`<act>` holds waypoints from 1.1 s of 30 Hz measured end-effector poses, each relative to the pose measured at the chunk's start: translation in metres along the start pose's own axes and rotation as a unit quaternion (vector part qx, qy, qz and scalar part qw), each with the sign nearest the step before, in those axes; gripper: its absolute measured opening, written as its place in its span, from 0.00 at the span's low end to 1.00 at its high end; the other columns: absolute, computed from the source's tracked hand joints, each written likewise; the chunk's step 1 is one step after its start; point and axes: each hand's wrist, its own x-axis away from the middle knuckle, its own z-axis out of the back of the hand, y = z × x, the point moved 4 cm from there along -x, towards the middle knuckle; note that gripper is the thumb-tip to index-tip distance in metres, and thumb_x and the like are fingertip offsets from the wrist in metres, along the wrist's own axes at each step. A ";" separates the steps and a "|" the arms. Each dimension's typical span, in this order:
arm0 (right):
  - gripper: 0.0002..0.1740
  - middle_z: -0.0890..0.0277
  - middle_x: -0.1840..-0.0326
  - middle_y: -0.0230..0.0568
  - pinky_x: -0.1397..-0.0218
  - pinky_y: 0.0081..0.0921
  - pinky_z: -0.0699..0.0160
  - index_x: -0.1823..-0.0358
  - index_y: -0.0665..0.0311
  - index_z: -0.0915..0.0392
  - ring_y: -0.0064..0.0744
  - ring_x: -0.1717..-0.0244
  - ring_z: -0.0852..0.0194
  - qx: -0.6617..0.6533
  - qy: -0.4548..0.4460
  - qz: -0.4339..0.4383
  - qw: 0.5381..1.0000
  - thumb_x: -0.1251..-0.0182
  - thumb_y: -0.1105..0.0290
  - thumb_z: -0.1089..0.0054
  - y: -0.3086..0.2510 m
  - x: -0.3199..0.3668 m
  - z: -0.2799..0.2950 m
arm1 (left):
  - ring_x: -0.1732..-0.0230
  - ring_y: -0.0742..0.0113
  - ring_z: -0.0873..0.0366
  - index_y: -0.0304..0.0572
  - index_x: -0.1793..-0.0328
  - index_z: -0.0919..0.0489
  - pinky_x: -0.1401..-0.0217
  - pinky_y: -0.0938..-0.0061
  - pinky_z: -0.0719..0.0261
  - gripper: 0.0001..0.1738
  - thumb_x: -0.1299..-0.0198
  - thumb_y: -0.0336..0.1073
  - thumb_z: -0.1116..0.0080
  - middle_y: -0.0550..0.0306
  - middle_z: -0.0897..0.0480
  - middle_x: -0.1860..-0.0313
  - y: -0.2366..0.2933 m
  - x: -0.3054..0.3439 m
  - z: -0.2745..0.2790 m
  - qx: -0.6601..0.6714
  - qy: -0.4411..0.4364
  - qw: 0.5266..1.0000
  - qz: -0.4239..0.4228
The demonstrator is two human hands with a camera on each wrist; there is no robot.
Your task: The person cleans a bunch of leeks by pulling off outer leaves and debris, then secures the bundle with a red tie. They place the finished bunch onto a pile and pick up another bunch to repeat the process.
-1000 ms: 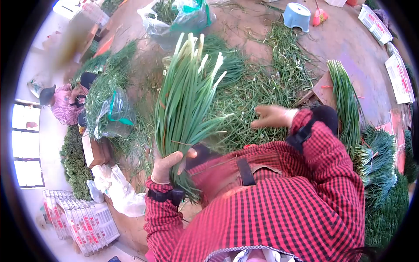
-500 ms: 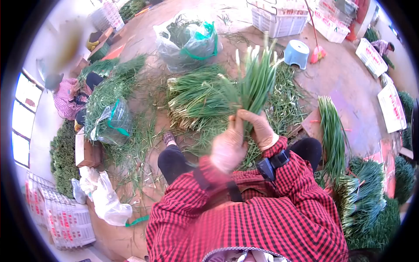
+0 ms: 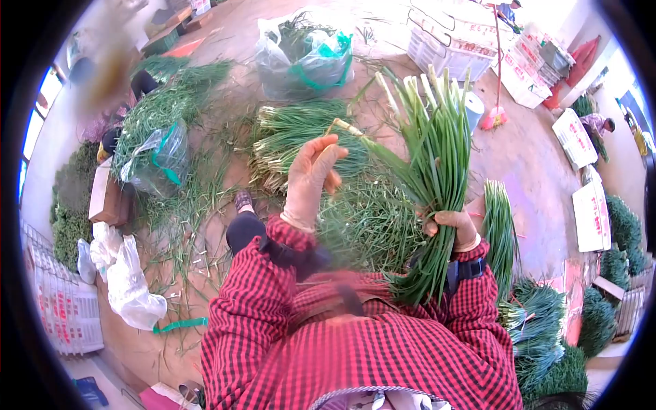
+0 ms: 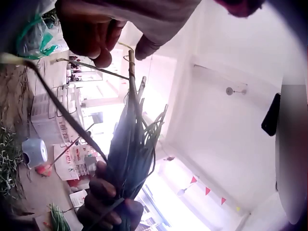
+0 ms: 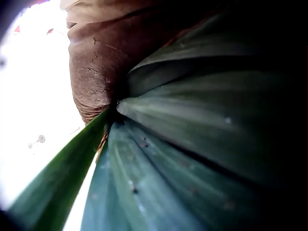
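Observation:
My right hand (image 3: 456, 227) grips a thick bunch of green garlic (image 3: 441, 150) round its leaves, pale ends upward. The right wrist view shows broad flat leaves (image 5: 149, 178) spreading from beside the thumb (image 5: 91, 67). My left hand (image 3: 311, 178) is raised to the left of the bunch, fingers loosely bent. One stalk (image 3: 369, 140) leans out from the bunch, its yellowish tip close above those fingers. In the left wrist view, a gap shows between the left thumb (image 4: 146, 48) and fingertips (image 4: 102, 58), right by a thin stalk end (image 4: 131, 57).
A pile of green stalks (image 3: 273, 150) and scattered leaf trimmings (image 3: 376, 219) lie on the floor ahead. Another bundle (image 3: 499, 232) lies to the right, with stacked greens (image 3: 536, 321) nearer. Beyond stand a clear bag (image 3: 273, 75), white crates (image 3: 437, 55), a stool (image 3: 473, 109) and a broom (image 3: 493, 117).
The bunch went from my left hand, through both hands together, to my right hand, and is now further right. My left hand has drawn away leftward. The head view has turned right.

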 end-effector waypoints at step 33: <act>0.36 0.21 0.47 0.51 0.66 0.23 0.17 0.29 0.71 0.33 0.30 0.66 0.19 0.066 -0.019 -0.035 0.997 0.42 0.82 0.36 0.010 0.010 -0.037 | 0.73 0.75 0.20 0.36 0.39 0.24 0.73 0.81 0.20 0.17 0.32 0.32 0.43 0.56 0.15 0.63 -0.025 0.009 0.019 0.027 -0.116 0.988 0.095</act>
